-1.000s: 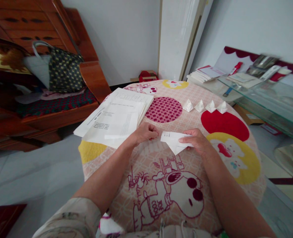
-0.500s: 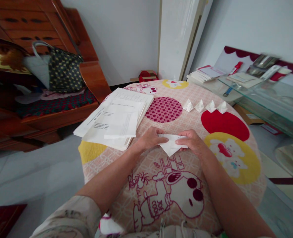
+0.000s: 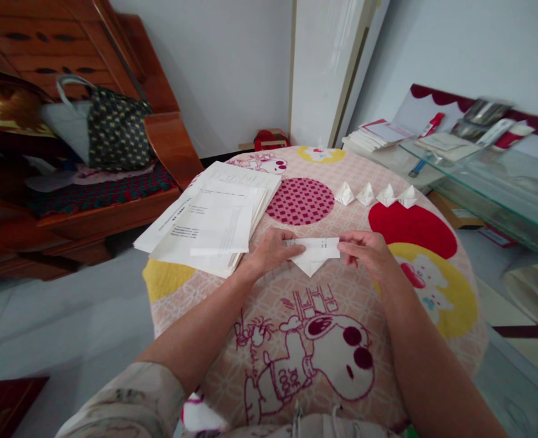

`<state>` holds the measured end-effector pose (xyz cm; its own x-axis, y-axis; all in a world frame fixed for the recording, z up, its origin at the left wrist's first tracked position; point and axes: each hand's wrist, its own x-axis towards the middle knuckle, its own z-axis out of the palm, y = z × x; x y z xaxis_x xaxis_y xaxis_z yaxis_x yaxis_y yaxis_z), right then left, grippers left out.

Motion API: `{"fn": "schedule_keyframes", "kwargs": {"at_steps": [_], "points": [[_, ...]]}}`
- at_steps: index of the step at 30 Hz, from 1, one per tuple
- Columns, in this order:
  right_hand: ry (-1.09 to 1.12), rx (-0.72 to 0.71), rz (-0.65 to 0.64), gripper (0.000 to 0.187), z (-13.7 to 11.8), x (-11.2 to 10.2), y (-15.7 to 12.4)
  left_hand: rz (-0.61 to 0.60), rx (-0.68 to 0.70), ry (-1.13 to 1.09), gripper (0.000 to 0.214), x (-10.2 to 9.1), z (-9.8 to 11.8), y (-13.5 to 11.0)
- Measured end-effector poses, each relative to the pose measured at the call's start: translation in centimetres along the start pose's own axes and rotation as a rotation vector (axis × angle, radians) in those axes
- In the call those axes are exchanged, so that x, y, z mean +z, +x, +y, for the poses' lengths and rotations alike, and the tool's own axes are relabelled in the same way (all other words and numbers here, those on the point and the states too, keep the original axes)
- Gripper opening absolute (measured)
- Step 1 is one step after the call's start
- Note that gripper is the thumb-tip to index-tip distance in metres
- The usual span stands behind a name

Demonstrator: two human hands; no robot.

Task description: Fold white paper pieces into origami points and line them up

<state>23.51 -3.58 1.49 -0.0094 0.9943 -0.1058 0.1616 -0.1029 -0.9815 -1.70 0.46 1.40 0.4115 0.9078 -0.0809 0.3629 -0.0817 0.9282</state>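
Note:
A folded sheet of paper [image 3: 313, 250], white with some print on it, is held over the round table between both hands. Its upper part is a straight band, and a triangular point hangs down toward me. My left hand [image 3: 273, 250] pinches the band's left end, thumb on top. At the right end, my right hand [image 3: 364, 252] has thumb and fingers closed on the edge. Farther back on the tablecloth several small folded paper pieces [image 3: 366, 194] stand in a row, each with a pointed top.
A stack of printed sheets [image 3: 214, 213] lies at the table's left side. The patterned tablecloth [image 3: 232, 377] covers the round table. To the right is a glass shelf [image 3: 487, 182] with items on it. A wooden bench [image 3: 163, 143] with a dark patterned bag [image 3: 118, 131] stands at left.
The paper's upper part now shows as a flat printed band across the triangle. My right hand has shifted right to its end, and the paper sits slightly farther from me.

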Motion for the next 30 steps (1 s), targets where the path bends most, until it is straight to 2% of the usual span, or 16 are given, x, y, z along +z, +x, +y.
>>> {"fn": "schedule_keyframes", "kwargs": {"at_steps": [3,6,10,13,17,21,23,26,30], "points": [[-0.039,-0.001,-0.008,0.022,0.1,0.8,-0.1,0.054,0.154,0.146,0.017,0.4,0.2,-0.3],[0.000,-0.042,0.082,0.020,0.2,1.4,-0.3,0.132,0.358,0.251,0.011,0.6,0.3,-0.6],[0.007,-0.130,0.166,0.015,-0.1,1.7,-0.4,0.125,0.614,0.374,0.013,0.4,0.5,-0.9],[-0.048,-0.255,0.160,0.009,-0.4,1.5,-0.5,0.117,0.713,0.515,0.024,0.2,0.2,-0.8],[-0.229,-0.384,0.055,0.009,0.0,1.0,-0.4,0.033,0.720,0.734,0.030,0.4,-0.4,-0.3],[-0.487,-0.447,-0.137,0.021,0.6,0.4,-0.4,-0.185,0.661,0.911,0.025,0.8,-0.5,-0.4],[-0.640,-0.479,-0.213,0.022,0.6,0.4,-0.5,-0.257,0.609,0.952,0.022,0.8,-0.3,-0.7],[-0.869,-0.523,-0.292,0.018,0.3,0.5,-0.8,-0.301,0.578,0.948,0.022,0.7,0.0,-1.1],[-1.038,-0.580,-0.292,0.018,0.0,1.1,-1.4,-0.303,0.567,0.890,0.023,0.5,-0.2,-1.0]]}}
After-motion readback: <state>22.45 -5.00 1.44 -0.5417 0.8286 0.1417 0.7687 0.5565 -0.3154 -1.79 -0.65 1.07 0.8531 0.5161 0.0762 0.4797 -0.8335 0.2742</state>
